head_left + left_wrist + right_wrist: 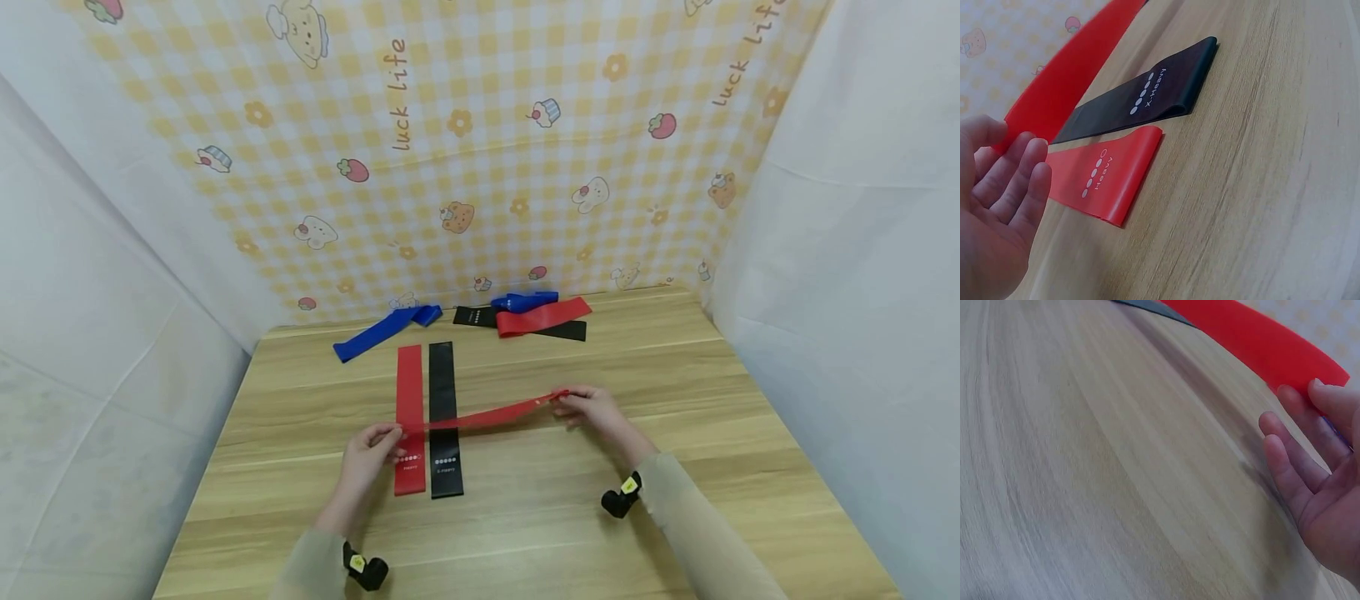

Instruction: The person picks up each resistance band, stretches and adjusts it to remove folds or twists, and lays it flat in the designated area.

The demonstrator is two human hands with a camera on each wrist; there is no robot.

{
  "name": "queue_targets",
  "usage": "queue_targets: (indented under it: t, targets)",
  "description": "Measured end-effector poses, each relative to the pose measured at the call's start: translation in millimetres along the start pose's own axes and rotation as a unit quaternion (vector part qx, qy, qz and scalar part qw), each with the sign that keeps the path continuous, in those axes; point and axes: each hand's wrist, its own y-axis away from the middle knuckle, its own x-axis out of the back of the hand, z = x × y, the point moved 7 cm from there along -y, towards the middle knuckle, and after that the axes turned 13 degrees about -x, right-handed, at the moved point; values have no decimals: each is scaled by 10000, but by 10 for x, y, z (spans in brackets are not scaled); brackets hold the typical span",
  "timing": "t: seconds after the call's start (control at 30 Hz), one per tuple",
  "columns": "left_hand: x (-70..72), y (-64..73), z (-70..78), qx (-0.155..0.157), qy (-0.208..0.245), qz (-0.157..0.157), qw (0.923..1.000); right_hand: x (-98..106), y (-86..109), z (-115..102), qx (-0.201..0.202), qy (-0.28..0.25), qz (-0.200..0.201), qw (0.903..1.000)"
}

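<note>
A red resistance band (495,414) is stretched lengthwise between the two hands, held above the table. The left hand (369,450) pinches its left end between thumb and fingers, over the flat red band marked Heavy (410,383). At the other end, the right hand (588,406) pinches the band with thumb and index finger, its other fingers loosely bent in the right wrist view. Beside the flat red band lies a black band marked X-Heavy (443,383), parallel to it; the held band passes over both.
At the table's back, a folded blue band (375,335) lies left. Further right, another blue band (525,300) and a red band (546,317) overlap a black band (472,317). A checked cloth (480,150) hangs behind; white cloths flank the wooden table (600,533).
</note>
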Motion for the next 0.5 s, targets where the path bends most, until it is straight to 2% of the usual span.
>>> queue_targets:
  t: [0.1,0.2,0.37,0.5]
  targets:
    - [10,6,-10,-29,-8,92,10000,-6,13,-3,54,455,86,9989]
    - [10,14,-33,-39,-139,101,9998,10,22,27,-115,749,230,9969]
    - [-9,26,-77,-5,-331,9,9994,39,26,76,-346,857,336,9952]
    - [-23,42,-103,86,-351,-48,9993,40,14,85,-260,1119,411,9925]
